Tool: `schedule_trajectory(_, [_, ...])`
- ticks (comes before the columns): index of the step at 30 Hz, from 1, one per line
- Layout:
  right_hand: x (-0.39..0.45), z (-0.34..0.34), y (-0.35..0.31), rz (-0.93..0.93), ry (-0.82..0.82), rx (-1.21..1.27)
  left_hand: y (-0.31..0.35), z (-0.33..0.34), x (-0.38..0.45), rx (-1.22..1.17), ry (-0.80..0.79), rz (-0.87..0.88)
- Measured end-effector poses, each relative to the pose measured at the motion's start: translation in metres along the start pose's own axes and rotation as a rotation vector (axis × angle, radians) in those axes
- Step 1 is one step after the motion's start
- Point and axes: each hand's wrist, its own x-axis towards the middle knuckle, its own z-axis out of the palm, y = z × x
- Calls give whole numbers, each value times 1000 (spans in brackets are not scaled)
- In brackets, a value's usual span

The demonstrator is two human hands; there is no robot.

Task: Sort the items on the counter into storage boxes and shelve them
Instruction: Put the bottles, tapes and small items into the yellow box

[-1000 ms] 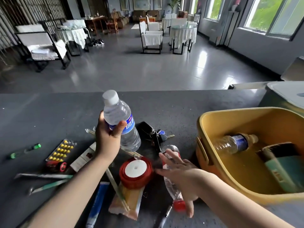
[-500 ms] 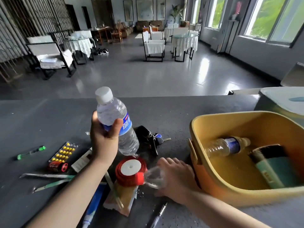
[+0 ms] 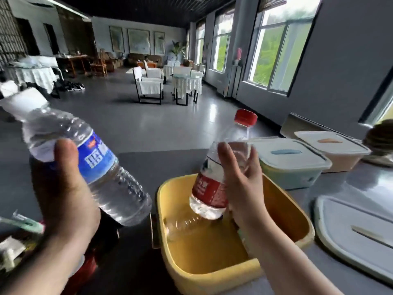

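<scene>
Plastic bottles, two held; three boxes.

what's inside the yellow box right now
A clear bottle lies on the floor of the yellow box. The right hand and its red-label bottle cover the far corner, so anything there is hidden.

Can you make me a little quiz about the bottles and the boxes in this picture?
1. True or false: the left hand holds the blue-label bottle inside the yellow box.
2. What colour is the cap of the bottle gripped by the right hand?
3. How many lidded boxes stand behind the yellow box? A) none B) two C) five

Key:
1. False; it is held up to the left of the yellow box, above the counter.
2. Red.
3. B; the green box and the beige box.
</scene>
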Motion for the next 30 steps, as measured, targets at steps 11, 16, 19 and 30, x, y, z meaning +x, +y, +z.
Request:
schedule_trajectory(11, [55,-122,50,70,196,-181,-56,104,-89,402,-1062,-97])
schedule_trajectory(16, [63,-144,64,77,169,-214,-97,104,-110,870,-1449,-124])
schedule_trajectory(19, [66,-153,72,83,139,-247,-112,110,-113,971,-1444,-83])
schedule_trajectory(30, [62,-162,102,109,137,-286,-96,164,-71,1071,-1290,364])
